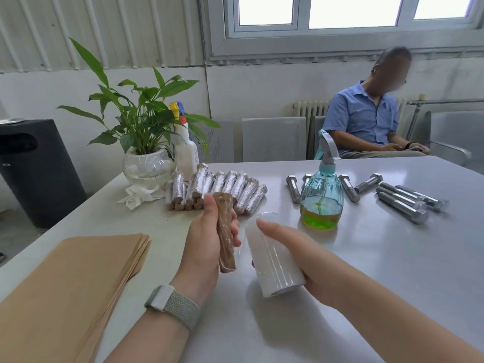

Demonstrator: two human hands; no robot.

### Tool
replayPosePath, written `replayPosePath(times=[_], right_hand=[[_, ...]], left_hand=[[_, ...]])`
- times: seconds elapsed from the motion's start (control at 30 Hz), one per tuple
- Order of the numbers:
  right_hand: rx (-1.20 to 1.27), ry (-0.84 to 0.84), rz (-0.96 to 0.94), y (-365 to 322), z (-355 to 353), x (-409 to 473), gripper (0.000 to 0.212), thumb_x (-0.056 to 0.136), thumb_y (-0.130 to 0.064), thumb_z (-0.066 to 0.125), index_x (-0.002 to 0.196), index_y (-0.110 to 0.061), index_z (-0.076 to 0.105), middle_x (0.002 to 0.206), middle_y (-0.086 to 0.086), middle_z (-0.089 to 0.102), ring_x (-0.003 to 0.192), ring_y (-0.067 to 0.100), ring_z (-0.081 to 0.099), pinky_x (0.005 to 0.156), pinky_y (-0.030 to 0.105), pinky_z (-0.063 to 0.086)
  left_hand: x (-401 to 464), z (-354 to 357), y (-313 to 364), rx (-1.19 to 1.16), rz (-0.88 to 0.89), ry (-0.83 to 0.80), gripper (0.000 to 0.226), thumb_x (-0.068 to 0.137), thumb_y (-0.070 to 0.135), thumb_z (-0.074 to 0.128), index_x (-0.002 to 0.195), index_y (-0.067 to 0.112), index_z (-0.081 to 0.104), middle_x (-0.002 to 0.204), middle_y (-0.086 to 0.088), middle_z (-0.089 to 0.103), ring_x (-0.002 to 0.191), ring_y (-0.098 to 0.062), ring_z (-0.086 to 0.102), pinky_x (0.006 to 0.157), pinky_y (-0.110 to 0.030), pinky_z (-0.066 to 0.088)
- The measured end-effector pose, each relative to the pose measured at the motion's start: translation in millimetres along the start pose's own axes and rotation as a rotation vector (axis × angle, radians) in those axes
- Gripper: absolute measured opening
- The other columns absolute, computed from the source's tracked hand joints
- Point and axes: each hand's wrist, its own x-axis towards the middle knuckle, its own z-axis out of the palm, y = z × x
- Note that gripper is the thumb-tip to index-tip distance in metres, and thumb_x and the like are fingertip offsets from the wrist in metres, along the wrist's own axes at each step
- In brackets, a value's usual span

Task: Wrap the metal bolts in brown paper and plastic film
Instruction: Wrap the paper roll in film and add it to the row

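above the counter (366,258), the left hand (207,239) grips a paper-wrapped bolt (225,231) upright while the right hand (293,255) clasps the roll of plastic film (272,260) just beside it.

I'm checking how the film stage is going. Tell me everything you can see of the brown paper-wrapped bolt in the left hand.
The brown paper-wrapped bolt is a slim cylinder rolled in tan paper with a glossy layer of clear film over it. It stands nearly upright, tilted slightly, above the grey table. The left hand grips its middle, fingers curled round it. Its lower end shows folded paper. The white roll of plastic film, held by the right hand, lies close beside it.
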Motion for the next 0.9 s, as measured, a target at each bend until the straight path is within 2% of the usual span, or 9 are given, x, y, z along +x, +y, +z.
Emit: replayPosePath(times=[0.13,0.17,0.27,0.37,0.47,0.53,0.63,0.77,0.9], right_hand=[[-0.041,0.0,0.055,-4,-9,1,0.046,0.078,-0.049,0.07,0.112,-0.018,0.065,0.086,0.002,0.075,0.084,0.019,0.072,0.086,0.034,0.056],[-0.075,0.009,0.037,-6,-12,1,0.05,0.074,-0.052,0.072,0.109,-0.017,0.066,0.084,0.002,0.074,0.082,0.02,0.072,0.085,0.033,0.056],[-0.148,0.011,-0.013,-12,-18,1,0.058,0.062,-0.057,0.078,0.095,-0.011,0.067,0.07,0.0,0.072,0.07,0.018,0.071,0.068,0.029,0.056],[-0.133,-0.025,-0.009,-15,-23,1,0.056,0.066,-0.052,0.084,0.098,-0.01,0.065,0.072,0.004,0.071,0.075,0.027,0.072,0.074,0.041,0.059],[-0.141,-0.062,0.019,-17,-26,0,0.054,0.069,-0.047,0.083,0.103,-0.01,0.062,0.076,0.007,0.072,0.08,0.035,0.073,0.078,0.052,0.058],[-0.174,-0.032,0.044,-18,-27,-1,0.059,0.065,-0.051,0.08,0.102,-0.009,0.061,0.079,0.008,0.073,0.077,0.034,0.073,0.077,0.052,0.059],[-0.203,0.007,0.11,-20,-27,0,0.067,0.063,-0.064,0.072,0.101,-0.01,0.062,0.077,0.008,0.074,0.072,0.029,0.073,0.071,0.042,0.062],[-0.172,0.087,0.151,-18,-32,5,0.066,0.08,-0.069,0.057,0.107,-0.011,0.07,0.083,0.007,0.073,0.078,0.026,0.07,0.094,0.048,0.054],[-0.133,0.104,0.179,-17,-31,6,0.059,0.084,-0.065,0.057,0.105,-0.01,0.07,0.081,0.007,0.073,0.078,0.026,0.07,0.094,0.049,0.054]], left_hand=[[0,1,-3,0.117,0.014,-0.068,0.063,0.089,0.068,0.035,0.079,0.01,0.059,0.058,-0.004,0.055,0.049,-0.016,0.051,0.048,-0.024,0.046],[0,1,-3,0.137,0.017,-0.08,0.064,0.09,0.067,0.035,0.08,0.009,0.059,0.058,-0.005,0.056,0.05,-0.017,0.053,0.049,-0.025,0.047],[0,2,-4,0.195,-0.007,-0.099,0.068,0.088,0.069,0.034,0.081,0.006,0.059,0.059,-0.009,0.06,0.055,-0.024,0.06,0.056,-0.035,0.053],[-3,4,-4,0.207,-0.029,-0.17,0.074,0.087,0.07,0.034,0.082,0.001,0.06,0.064,-0.011,0.065,0.053,-0.027,0.065,0.045,-0.03,0.049],[-8,7,-4,0.25,-0.04,-0.228,0.075,0.086,0.074,0.033,0.075,0.008,0.065,0.066,-0.015,0.067,0.04,-0.024,0.057,0.036,-0.022,0.039],[-9,8,-4,0.271,-0.03,-0.234,0.072,0.086,0.076,0.033,0.062,0.017,0.066,0.064,-0.015,0.066,0.041,-0.024,0.055,0.039,-0.024,0.04],[-10,11,-6,0.281,-0.027,-0.248,0.069,0.087,0.074,0.034,0.059,0.019,0.064,0.062,-0.014,0.064,0.043,-0.024,0.053,0.041,-0.027,0.04],[-11,12,-8,0.239,-0.078,-0.279,0.068,0.087,0.071,0.04,0.066,0.012,0.068,0.059,-0.012,0.06,0.041,-0.023,0.051,0.04,-0.025,0.039],[-8,9,-10,0.168,-0.145,-0.294,0.068,0.088,0.068,0.044,0.074,0.008,0.073,0.058,-0.01,0.054,0.04,-0.021,0.049,0.039,-0.022,0.037]])
